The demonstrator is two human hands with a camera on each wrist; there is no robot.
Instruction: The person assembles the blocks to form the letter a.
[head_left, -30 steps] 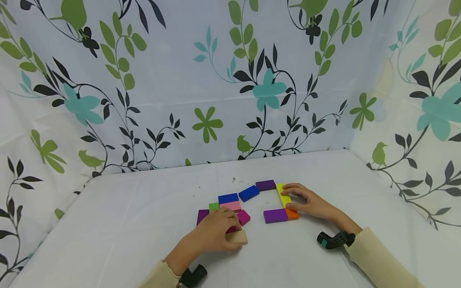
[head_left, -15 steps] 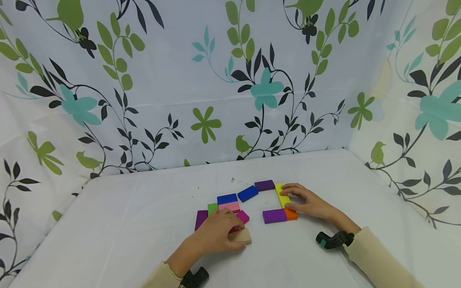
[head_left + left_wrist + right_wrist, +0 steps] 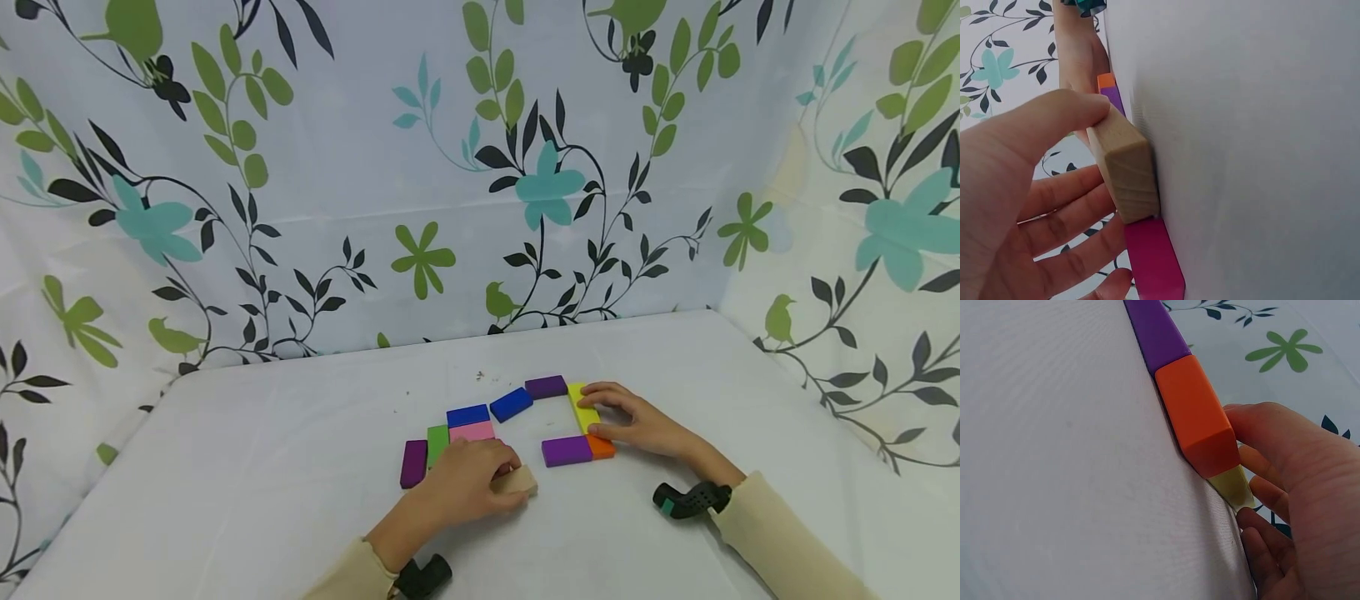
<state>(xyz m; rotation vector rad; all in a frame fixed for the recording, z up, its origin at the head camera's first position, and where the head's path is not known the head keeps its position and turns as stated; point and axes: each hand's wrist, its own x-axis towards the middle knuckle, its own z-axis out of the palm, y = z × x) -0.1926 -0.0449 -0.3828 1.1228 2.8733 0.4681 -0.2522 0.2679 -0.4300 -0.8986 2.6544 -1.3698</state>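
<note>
My left hand (image 3: 467,485) pinches a plain wooden block (image 3: 519,480) between thumb and fingers. In the left wrist view the thumb lies on one side of this block (image 3: 1129,169), fingers on the other, with a magenta block (image 3: 1155,259) beside its near end. My right hand (image 3: 641,423) holds a yellow block (image 3: 581,406) at its two ends, thumb near and a finger far. Touching the yellow block's near end is an orange block (image 3: 601,447), which adjoins a purple block (image 3: 566,451). In the right wrist view the orange block (image 3: 1194,406) partly hides the yellow one.
Left of the hands lie a dark purple block (image 3: 413,463), a green block (image 3: 437,443), a pink block (image 3: 472,431) and a blue block (image 3: 467,413). Another blue block (image 3: 512,404) and a dark purple block (image 3: 546,386) lead to the yellow one. A patterned cloth (image 3: 330,150) hangs behind the white table (image 3: 262,467).
My left hand has slid right with the wooden block, toward the purple block, uncovering more of the green block. The magenta block is now hidden in the head view. My right hand keeps its place.
</note>
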